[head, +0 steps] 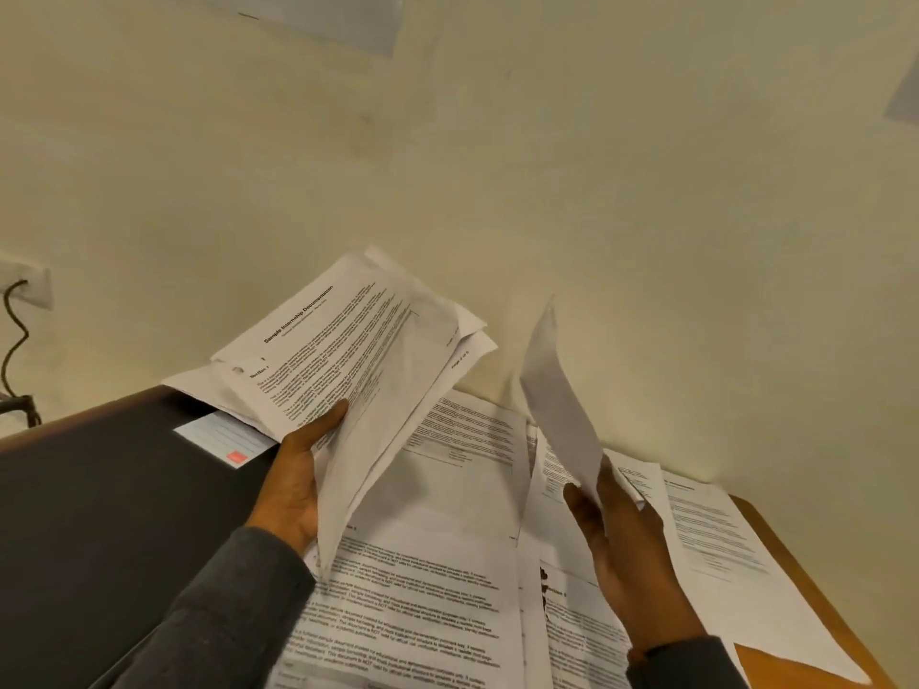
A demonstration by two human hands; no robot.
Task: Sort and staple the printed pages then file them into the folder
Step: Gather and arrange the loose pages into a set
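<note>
My left hand (293, 484) grips a small stack of printed pages (348, 360), lifted off the table and fanned out; the top sheet is headed "Sample Internship Documentation". My right hand (621, 554) pinches a single sheet (557, 400) by its lower edge, held upright and seen almost edge-on. Several more printed pages (427, 594) lie spread flat on the table below both hands. A dark folder (99, 514) with a white label and a red mark lies at the left. No stapler is visible.
The wooden table (805, 564) shows its bare edge at the right and stands against a cream wall (447, 166). A wall socket with a black cable (15, 335) is at the far left. Paper sheets hang on the wall at the top.
</note>
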